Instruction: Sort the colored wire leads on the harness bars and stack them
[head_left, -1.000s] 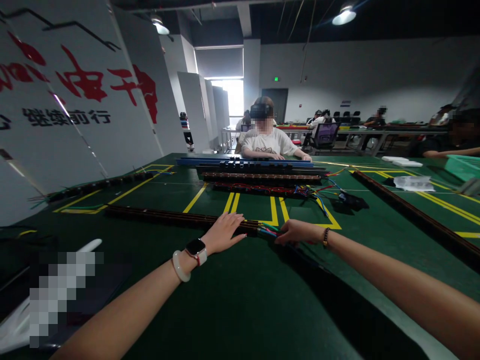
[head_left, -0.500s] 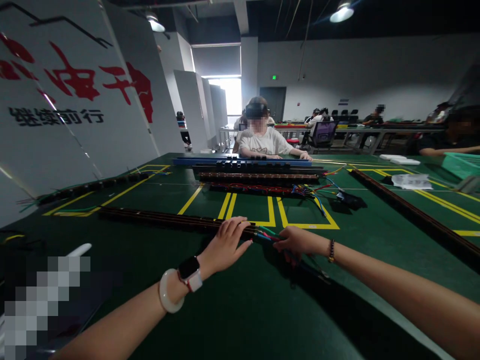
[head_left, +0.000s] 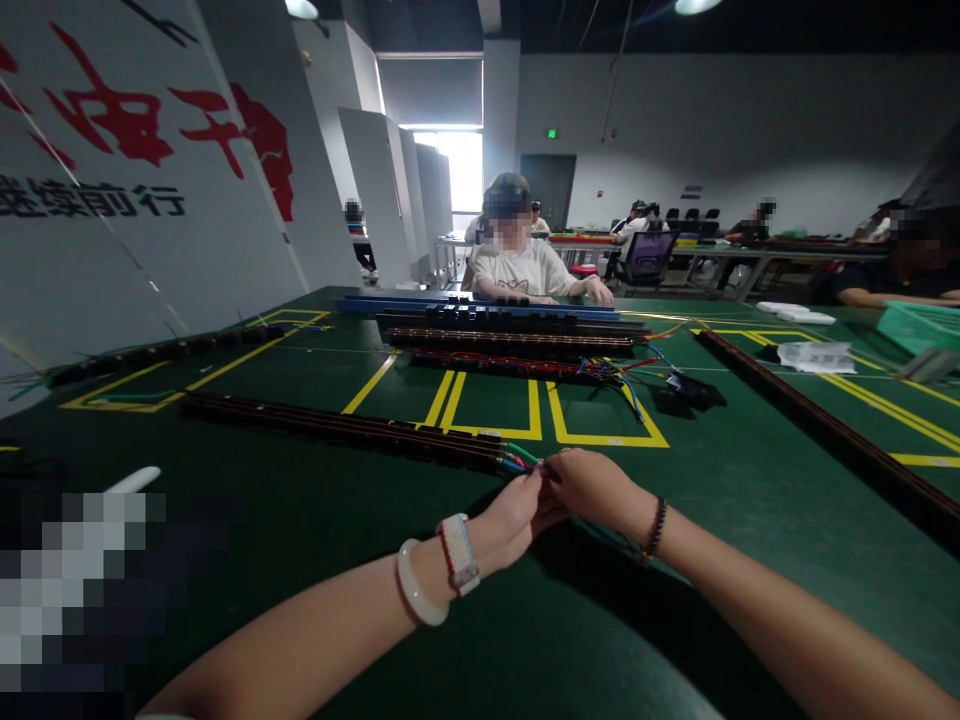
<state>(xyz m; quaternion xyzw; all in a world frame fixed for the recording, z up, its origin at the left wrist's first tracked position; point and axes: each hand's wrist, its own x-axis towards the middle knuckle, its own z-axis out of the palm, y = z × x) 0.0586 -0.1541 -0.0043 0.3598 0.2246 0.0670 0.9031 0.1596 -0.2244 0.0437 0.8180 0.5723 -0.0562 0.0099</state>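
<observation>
Hands meet at the wire end of a long dark strip

Both hands come together on the green table (head_left: pixel 420 620), right at the near end of a long dark strip (head_left: pixel 337 428). Short coloured wires (head_left: pixel 519 461) stick out of that end, green, blue and red. The left hand (head_left: pixel 514 518) has its fingers curled in and pinched at the wires. It wears a white bangle (head_left: pixel 414 584) and a watch with a pale band (head_left: pixel 456 553). The right hand (head_left: pixel 592 485) touches the left one, and its fingers are bent close together at the same spot. I cannot tell just which wire each hand holds, as the fingers hide it. A bead bracelet (head_left: pixel 655 528) sits on the right wrist.

The strip lies flat and runs away to the left, next to yellow lines (head_left: pixel 540 425) marked on the table. Farther back lie more long strips (head_left: pixel 517 342) with a bunch of coloured wires at their right end. Another person in a pale shirt (head_left: pixel 517 268) sits at the far side of the table. A big white board with red signs (head_left: pixel 150 180) stands on the left.
</observation>
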